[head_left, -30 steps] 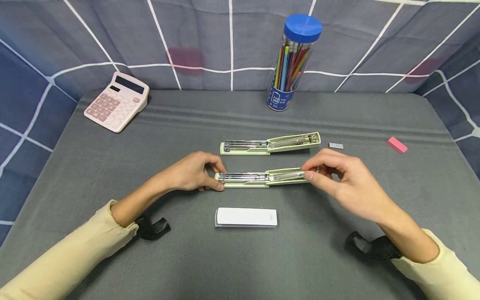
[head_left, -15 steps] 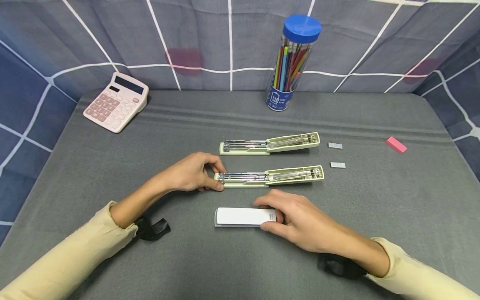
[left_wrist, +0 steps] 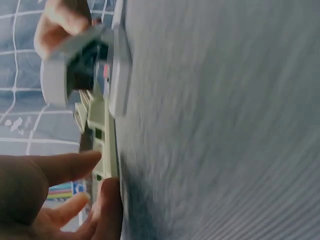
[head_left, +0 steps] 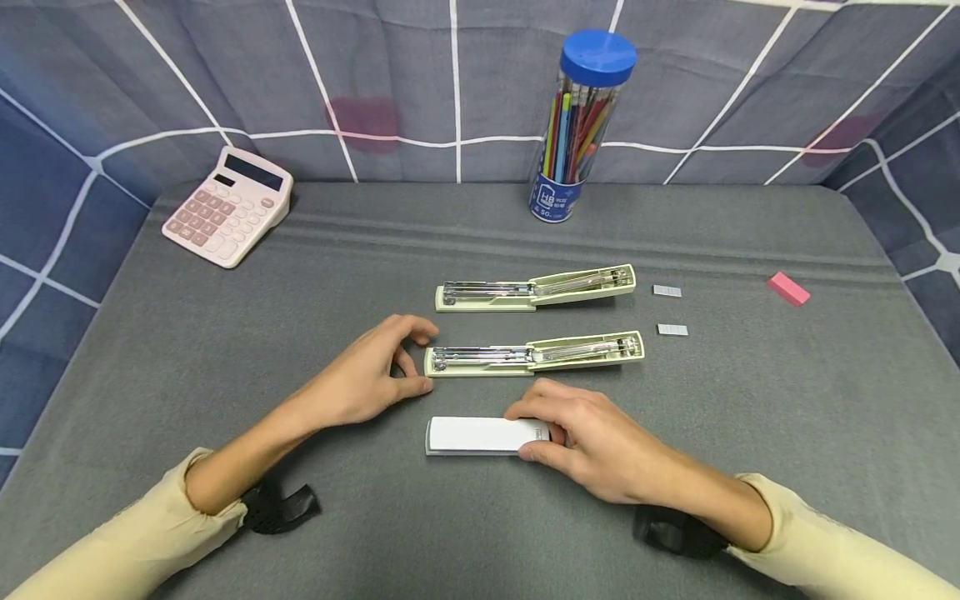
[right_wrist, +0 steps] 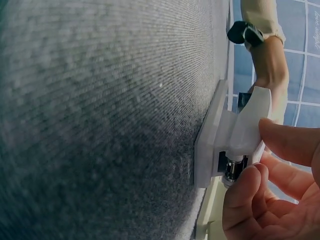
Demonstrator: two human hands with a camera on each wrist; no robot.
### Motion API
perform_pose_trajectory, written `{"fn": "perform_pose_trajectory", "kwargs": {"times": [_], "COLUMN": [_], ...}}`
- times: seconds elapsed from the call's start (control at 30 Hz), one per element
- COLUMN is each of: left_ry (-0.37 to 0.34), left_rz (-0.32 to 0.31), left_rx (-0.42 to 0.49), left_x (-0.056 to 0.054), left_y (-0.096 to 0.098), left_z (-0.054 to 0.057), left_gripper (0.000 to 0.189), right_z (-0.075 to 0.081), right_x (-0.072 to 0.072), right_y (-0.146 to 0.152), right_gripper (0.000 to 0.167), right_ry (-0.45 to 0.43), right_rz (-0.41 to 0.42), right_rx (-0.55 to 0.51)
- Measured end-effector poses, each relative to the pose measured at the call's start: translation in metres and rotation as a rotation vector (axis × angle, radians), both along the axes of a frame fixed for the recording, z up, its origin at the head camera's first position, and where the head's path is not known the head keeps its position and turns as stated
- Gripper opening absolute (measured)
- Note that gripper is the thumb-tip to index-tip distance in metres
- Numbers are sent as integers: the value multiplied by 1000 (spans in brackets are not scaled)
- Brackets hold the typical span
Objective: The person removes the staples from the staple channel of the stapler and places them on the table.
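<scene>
A white stapler (head_left: 472,434) lies closed on the grey cloth at the front. My right hand (head_left: 592,437) grips its right end, and in the right wrist view the thumb and fingers hold the head of the white stapler (right_wrist: 250,122) from both sides. Behind it lies a light green stapler (head_left: 491,369), folded wide apart with its staple channel showing. My left hand (head_left: 360,379) is at that stapler's left end, its thumb and fingers loosely spread and holding nothing. A second light green stapler (head_left: 487,307), likewise unfolded, lies farther back.
Two small strips of staples, a nearer one (head_left: 672,330) and a farther one (head_left: 667,291), lie right of the green staplers. Beyond are a pink eraser (head_left: 788,288), a blue-lidded tub of pencils (head_left: 573,133) and a pink calculator (head_left: 232,204). Checked cloth (head_left: 420,83) walls the back.
My right hand has set a staple strip down beside the nearer green stapler and moved to grip the white stapler. My left hand has let go of the green stapler, backing off slightly left.
</scene>
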State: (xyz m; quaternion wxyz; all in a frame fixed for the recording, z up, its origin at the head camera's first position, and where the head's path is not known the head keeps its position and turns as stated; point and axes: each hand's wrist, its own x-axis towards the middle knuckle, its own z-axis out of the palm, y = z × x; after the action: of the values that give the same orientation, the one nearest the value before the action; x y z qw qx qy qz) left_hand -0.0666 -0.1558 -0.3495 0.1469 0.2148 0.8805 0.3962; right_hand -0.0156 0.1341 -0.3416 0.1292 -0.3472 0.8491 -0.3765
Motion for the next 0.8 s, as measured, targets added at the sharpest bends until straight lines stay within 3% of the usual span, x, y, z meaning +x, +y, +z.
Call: {"fn": "perform_pose_trajectory", "kwargs": {"times": [0.13, 0.27, 0.37, 0.63, 0.8], "left_ry": [21, -15, -42, -83, -82], "left_rz": [31, 45, 59, 110, 61], "left_rx": [31, 28, 4, 27, 35], "left_x": [20, 39, 47, 44, 45], "left_y": [0, 2, 4, 4, 0], "left_z": [4, 9, 9, 4, 4], "left_gripper": [52, 55, 60, 65, 59], "right_z": [0, 0, 0, -1, -1], "right_x": [1, 1, 1, 0, 0], "right_y": [0, 1, 1, 1, 0], "right_gripper": [25, 25, 26, 25, 25], "right_ry": [-18, -29, -32, -22, -23], "right_rz": [-6, -6, -5, -11, -10], "right_rx": [2, 3, -1, 3, 13]}}
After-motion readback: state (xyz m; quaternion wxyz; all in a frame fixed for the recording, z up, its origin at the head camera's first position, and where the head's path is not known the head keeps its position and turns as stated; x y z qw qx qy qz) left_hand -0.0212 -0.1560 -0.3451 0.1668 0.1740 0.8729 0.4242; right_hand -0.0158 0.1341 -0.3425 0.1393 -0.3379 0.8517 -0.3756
